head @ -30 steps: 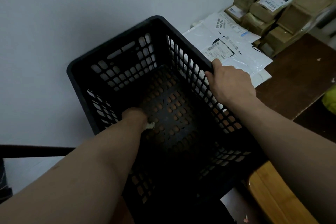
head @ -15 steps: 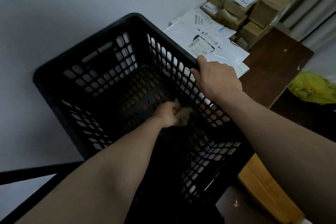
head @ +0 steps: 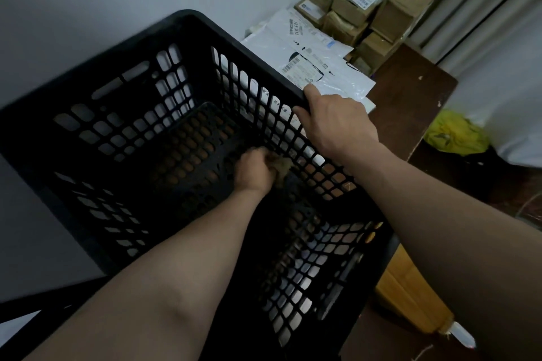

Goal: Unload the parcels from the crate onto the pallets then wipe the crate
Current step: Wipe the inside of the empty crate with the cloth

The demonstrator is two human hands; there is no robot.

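Note:
A black plastic crate with lattice walls fills the middle of the head view, and nothing lies in it but my hand. My left hand reaches down inside and grips a small crumpled cloth against the floor by the right wall. My right hand grips the crate's right rim from outside. White mailer bags and brown cardboard parcels are stacked beyond the crate at the upper right.
A pale wall stands behind the crate. A dark brown wooden surface carries the parcels. A yellow-green bag lies at the right, and a light wooden board sits by the crate's lower right corner. Curtains hang at the upper right.
My left hand with the cloth slid from the crate's left side across the floor to the right wall. The right hand kept its hold on the rim while the view shifted.

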